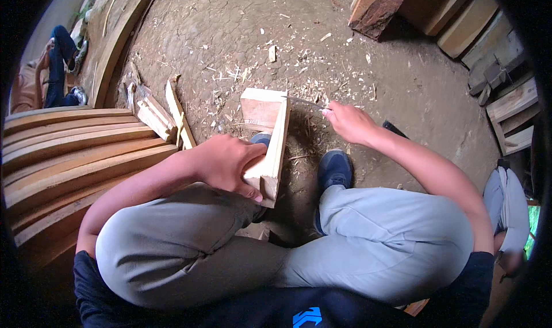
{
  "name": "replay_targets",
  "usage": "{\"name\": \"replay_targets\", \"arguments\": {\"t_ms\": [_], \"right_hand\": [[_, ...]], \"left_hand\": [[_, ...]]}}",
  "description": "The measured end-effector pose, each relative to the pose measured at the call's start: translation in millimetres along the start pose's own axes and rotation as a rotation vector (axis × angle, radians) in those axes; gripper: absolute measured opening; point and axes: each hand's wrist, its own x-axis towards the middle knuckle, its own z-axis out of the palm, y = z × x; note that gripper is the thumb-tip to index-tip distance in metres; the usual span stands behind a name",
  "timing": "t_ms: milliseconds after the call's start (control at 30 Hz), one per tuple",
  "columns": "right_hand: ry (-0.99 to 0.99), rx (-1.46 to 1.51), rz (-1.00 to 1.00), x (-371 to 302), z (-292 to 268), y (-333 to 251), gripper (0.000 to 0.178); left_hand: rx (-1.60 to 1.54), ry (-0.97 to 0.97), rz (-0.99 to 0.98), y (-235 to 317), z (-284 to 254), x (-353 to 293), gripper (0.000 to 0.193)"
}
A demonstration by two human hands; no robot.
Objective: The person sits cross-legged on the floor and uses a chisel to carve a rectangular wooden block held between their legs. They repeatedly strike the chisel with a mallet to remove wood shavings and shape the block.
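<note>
Left of wood block: stack of curved planks [69,150] on dirt floor [241,29], largest. Wood block [270,135] upright between blue shoes [334,168]. Left hand [227,162] clamped over block's near end. Right hand [349,121] pinching thin metal blade [305,102] at block's top edge. Shavings [230,75] beyond block.

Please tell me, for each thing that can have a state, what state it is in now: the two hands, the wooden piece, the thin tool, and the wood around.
left hand: closed around the wooden block, gripping it.
wooden block: held on edge against the knee, tilted.
right hand: closed on the thin metal tool.
thin metal tool: held about level, tip at the block's top edge.
curved planks: stacked, lying flat.
wood chips: scattered on the dirt ground.
</note>
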Motion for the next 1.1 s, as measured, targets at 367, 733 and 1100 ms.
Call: {"name": "replay_targets", "arguments": {"t_ms": [367, 733, 1100], "right_hand": [[0.008, 0.209, -0.080, -16.9, 28.1, 5.2, 0.037], [0.067, 0.298, -0.073, 13.5, 17.0, 4.1, 0.047], [0.098, 0.383, -0.031, -1.4, 18.9, 47.0, 0.052]], "left_hand": [[-0.027, -0.003, -0.003, -2.4, 2.1, 2.7, 0.070], [-0.038, 0.010, 0.011, -7.3, 4.0, 4.7, 0.070], [-0.088, 0.113, 0.042, -4.8, -10.3, 6.5, 0.065]]}}
